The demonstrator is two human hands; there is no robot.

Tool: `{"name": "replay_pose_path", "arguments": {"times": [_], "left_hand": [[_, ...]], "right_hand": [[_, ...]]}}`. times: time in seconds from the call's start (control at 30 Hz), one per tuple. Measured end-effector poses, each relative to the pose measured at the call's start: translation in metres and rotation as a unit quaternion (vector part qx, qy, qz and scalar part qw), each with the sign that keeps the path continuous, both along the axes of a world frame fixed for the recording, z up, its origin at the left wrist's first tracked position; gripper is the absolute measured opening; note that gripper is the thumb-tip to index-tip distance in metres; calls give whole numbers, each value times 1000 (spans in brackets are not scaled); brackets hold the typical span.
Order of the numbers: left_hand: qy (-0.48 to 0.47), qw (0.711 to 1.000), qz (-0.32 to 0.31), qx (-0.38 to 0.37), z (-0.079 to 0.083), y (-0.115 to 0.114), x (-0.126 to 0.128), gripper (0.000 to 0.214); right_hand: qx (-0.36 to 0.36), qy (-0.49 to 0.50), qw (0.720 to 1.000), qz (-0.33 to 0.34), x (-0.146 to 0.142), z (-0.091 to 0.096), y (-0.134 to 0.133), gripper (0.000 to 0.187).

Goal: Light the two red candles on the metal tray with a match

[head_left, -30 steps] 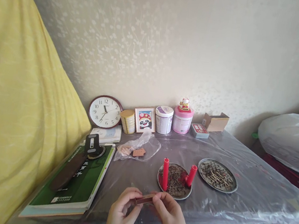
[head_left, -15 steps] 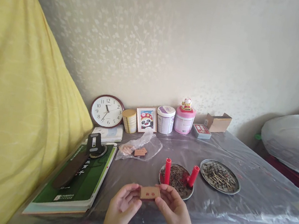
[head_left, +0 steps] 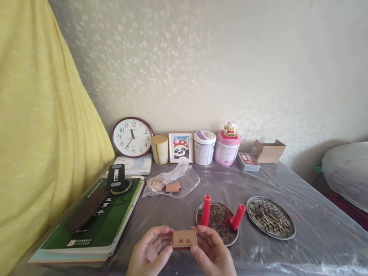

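Observation:
Between my two hands is a small tan matchbox [head_left: 184,238] with red characters on its top, held above the table's front edge. My left hand [head_left: 152,251] grips its left end with thumb and fingers. At the right end, the fingers and thumb of my right hand [head_left: 211,252] are closed on it. Just beyond, a round metal plate [head_left: 216,235] carries two red candles, one upright [head_left: 206,210] and one leaning [head_left: 238,217]; no flame shows on either. To the right, another metal plate [head_left: 290,233] holds several burnt and pale matchsticks [head_left: 271,219].
A green book [head_left: 101,224] with a dark long-handled object lies at left. Farther back are a clear plastic bag [head_left: 187,181] with small boxes, a clock [head_left: 132,137], a picture frame [head_left: 181,148], tins [head_left: 203,147] and an open cardboard box [head_left: 268,151]. A yellow curtain [head_left: 31,113] hangs left.
The matchbox has tipped slightly, so more of its printed top faces me. Both hands keep hold of its ends, and the other things stay where they were.

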State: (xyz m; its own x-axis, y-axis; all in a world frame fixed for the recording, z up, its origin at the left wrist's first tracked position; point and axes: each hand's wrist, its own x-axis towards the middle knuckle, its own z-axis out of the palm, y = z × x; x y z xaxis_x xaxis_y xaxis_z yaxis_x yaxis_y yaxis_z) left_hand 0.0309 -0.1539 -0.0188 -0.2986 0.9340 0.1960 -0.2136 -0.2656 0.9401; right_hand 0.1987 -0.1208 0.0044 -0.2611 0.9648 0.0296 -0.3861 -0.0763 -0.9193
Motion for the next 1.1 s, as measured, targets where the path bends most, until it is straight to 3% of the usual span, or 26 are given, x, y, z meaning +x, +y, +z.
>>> {"name": "replay_pose_path", "arguments": {"times": [0.5, 0.7, 0.8, 1.0, 1.1], "left_hand": [[12, 999, 45, 19, 2, 0, -11, 21], [-61, 996, -56, 11, -4, 4, -3, 54], [-64, 994, -93, -13, -5, 2, 4, 51], [-10, 997, -71, -31, -2, -2, -1, 40], [10, 997, -63, -41, -1, -3, -1, 39]], "right_hand": [[14, -16, 999, 30, 10, -1, 4, 40], [15, 1, 999, 37, 9, 0, 3, 39], [23, 2, 998, 56, 8, 2, 1, 38], [53, -46, 995, 66, 11, 1, 1, 37], [100, -135, 985, 39, 14, 2, 2, 35]]}}
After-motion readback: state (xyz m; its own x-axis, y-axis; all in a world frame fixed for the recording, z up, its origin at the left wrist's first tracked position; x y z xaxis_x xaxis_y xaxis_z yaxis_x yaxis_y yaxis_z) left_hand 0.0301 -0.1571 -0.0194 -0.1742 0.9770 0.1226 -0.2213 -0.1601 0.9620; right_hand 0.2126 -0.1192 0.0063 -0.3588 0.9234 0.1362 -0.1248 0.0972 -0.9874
